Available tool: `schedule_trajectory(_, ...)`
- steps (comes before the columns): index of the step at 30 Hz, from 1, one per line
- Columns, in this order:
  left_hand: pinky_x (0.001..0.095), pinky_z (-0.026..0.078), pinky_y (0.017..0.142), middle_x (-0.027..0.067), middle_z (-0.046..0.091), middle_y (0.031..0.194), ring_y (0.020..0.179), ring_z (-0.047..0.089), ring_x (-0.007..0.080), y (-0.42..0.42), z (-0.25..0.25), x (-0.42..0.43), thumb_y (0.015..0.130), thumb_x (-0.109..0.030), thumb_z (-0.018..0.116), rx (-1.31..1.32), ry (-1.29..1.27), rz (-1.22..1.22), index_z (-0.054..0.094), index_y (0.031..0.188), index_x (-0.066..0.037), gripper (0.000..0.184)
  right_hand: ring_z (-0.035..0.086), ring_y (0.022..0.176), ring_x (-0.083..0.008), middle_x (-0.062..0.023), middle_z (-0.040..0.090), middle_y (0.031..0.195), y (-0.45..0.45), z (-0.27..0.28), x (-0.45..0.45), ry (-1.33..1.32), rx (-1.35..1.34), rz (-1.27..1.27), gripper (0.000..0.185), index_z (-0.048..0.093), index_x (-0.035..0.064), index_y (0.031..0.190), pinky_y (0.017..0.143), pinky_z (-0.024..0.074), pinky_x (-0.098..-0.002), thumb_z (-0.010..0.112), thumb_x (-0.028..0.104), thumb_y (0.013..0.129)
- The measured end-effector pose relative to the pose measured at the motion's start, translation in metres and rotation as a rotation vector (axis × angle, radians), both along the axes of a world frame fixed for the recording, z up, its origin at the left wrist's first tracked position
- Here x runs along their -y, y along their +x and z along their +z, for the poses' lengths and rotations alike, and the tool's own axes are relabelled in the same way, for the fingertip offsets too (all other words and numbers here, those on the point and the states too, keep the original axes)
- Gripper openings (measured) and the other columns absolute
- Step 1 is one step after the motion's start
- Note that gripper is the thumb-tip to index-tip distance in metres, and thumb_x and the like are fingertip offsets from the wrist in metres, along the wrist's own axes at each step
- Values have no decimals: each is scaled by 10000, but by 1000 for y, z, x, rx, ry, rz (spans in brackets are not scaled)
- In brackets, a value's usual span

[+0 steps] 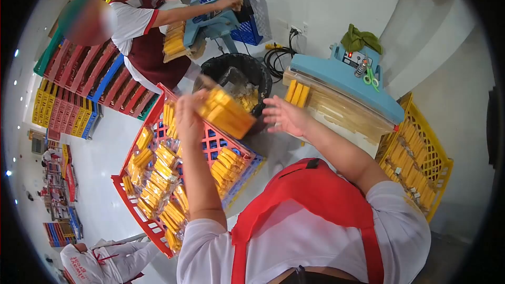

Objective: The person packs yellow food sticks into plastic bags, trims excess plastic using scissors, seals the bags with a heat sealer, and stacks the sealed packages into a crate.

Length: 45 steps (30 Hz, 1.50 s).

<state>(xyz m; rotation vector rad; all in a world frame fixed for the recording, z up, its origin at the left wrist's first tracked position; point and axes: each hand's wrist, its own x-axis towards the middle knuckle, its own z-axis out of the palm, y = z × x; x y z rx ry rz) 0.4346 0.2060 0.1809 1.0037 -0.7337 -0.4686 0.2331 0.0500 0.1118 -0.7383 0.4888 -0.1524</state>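
Yellow pack (227, 113), blocky and ridged, blurs between bare hands (288, 117).

Clock directions are taken from the right hand (292, 117). At 9 o'clock a short gap parts it from a blurred packet of yellow bars (229, 113), which fills the space beside the left hand (188, 118). At 7 o'clock a strip of floor (270, 150) offers a way through, bounded by the red crate (117, 181) at 8. The black bin's rim (265, 66) stands close at 10; a narrow opening lies toward 11. Loose yellow bars (297, 93) and the blue sealing machine (347, 84) block 12 to 2; the yellow crate (447, 167) sits well off at 4.
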Motion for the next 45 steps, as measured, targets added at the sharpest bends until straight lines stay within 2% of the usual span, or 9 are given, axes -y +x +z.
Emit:
schedule_trajectory(4,346,397,842,138,555,1006,938,520,223,-46,7,69,904,-203,405,-256,-207,-207,475,1005,-37,206,522,993,-315,-152,485,1161,-15,4,-4,422,332,266,588,400,101,1229,710,486,-403,258,536,859)
schedule_trajectory(7,367,348,908,139,435,1177,1048,444,238,-83,28,85,859,-185,493,-440,-363,-380,300,1249,-73,449,522,987,-326,-147,489,1154,-24,6,6,282,442,72,572,409,82,1215,742,484,-407,276,514,866)
schedule_trajectory(9,376,319,943,129,364,1235,1095,405,238,-105,30,88,773,-148,606,129,-70,-183,94,1344,-116,768,522,987,-329,-146,487,1156,-29,19,10,188,395,-70,570,409,75,1211,743,482,-398,279,510,867)
schedule_trajectory(13,395,326,947,91,372,1242,1130,396,238,-107,33,103,667,-178,718,-258,-242,-403,36,1357,-153,971,516,987,-287,-142,530,1070,-54,58,9,154,296,-252,542,420,85,1189,697,481,-364,387,499,841)
schedule_trajectory(20,396,322,956,77,335,1289,1174,364,235,-117,32,125,718,-255,679,-313,-254,-652,66,1355,-159,890,512,990,-284,-140,449,1181,-78,58,19,367,647,86,501,386,79,1201,737,476,-384,420,436,850)
schedule_trajectory(29,381,338,943,89,342,1279,1147,388,230,-131,26,130,854,-247,499,-190,-132,-530,109,1354,-135,644,471,1071,-210,-90,430,1217,-86,63,34,-261,341,-432,473,389,39,1213,875,403,-326,569,166,795)
schedule_trajectory(34,391,401,887,115,480,1159,1040,492,258,-141,19,125,890,-390,365,-727,-14,-814,361,1236,-70,472,295,1230,-190,-104,325,1319,-70,123,58,-1349,136,-364,562,314,13,1285,988,258,-298,553,182,805)
schedule_trajectory(40,450,464,809,120,533,1052,954,527,294,-145,22,132,873,-305,368,-1180,39,-843,489,1061,-76,320,524,958,-135,-80,542,1066,-26,107,116,-511,-7,191,346,542,-27,1041,815,416,-261,549,228,807)
schedule_trajectory(45,448,458,817,130,530,1054,943,530,290,-146,18,129,881,-291,359,-1195,5,-880,482,1077,-71,319,552,836,-109,-52,578,940,-22,94,114,-398,24,186,300,563,-6,976,721,449,-257,564,231,792)
